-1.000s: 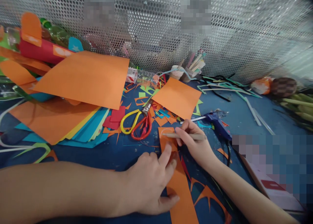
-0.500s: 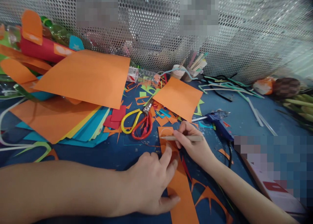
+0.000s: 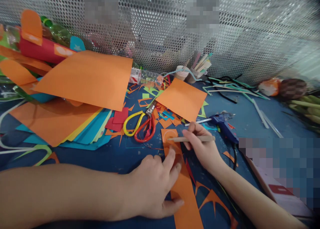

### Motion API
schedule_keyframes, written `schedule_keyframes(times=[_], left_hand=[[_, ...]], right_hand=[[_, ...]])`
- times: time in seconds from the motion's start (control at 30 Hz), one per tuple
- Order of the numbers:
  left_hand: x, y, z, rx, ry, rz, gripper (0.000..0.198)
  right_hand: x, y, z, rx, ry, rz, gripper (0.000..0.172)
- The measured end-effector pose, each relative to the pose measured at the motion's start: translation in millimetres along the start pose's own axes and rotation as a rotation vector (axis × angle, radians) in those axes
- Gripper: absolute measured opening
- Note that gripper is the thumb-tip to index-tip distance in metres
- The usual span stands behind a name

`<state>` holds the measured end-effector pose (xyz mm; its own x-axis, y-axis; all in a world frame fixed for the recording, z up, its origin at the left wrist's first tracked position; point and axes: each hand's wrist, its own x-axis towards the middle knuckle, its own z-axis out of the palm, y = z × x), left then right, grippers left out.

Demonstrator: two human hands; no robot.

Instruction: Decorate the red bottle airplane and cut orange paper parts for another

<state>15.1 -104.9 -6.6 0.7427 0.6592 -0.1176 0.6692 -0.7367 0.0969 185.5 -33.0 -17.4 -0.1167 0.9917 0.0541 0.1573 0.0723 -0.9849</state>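
Observation:
A long orange paper strip (image 3: pixel 186 189) runs from the middle of the table down to the bottom edge of the picture. My left hand (image 3: pixel 156 185) lies across it with fingers apart, the fingertips pressing the paper down. A pale pencil (image 3: pixel 200 139) is pinched in my right hand (image 3: pixel 200 145), its tip on or just over the strip's far end. Around that tip shows a light curved line on the paper. Scissors (image 3: pixel 145 125) with one yellow and one red handle lie left of the strip's end, their blades mostly covered.
An orange square (image 3: pixel 182 97) rests on coloured scraps. Stacked coloured papers (image 3: pixel 62 119) and a large orange sheet (image 3: pixel 92 79) fill the left, beside bottles. A blue glue gun (image 3: pixel 222 124) lies right of my right hand. Cups (image 3: pixel 182 74) stand before a perforated metal screen (image 3: pixel 155 25).
The pencil and my right hand have shifted slightly to the right, and more of the curved line is visible. My left hand has stayed in place on the strip.

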Motion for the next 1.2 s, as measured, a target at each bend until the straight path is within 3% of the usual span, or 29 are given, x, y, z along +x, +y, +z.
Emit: schedule_keyframes(times=[0.1, 0.2, 1.2], left_hand=[[1.3, -0.1, 0.2, 0.011, -0.004, 0.005, 0.075], [2.7, -0.6, 0.4, 0.028, 0.0, 0.006, 0.077], [0.6, 0.6, 3.1, 0.023, 0.023, 0.003, 0.079]], right_hand=[[2.3, 4.0, -5.8, 0.031, 0.178, -0.014, 0.029], [4.6, 6.4, -9.6, -0.009, 0.242, -0.008, 0.034], [9.9, 13.1, -15.2, -0.027, 0.206, 0.08, 0.028]])
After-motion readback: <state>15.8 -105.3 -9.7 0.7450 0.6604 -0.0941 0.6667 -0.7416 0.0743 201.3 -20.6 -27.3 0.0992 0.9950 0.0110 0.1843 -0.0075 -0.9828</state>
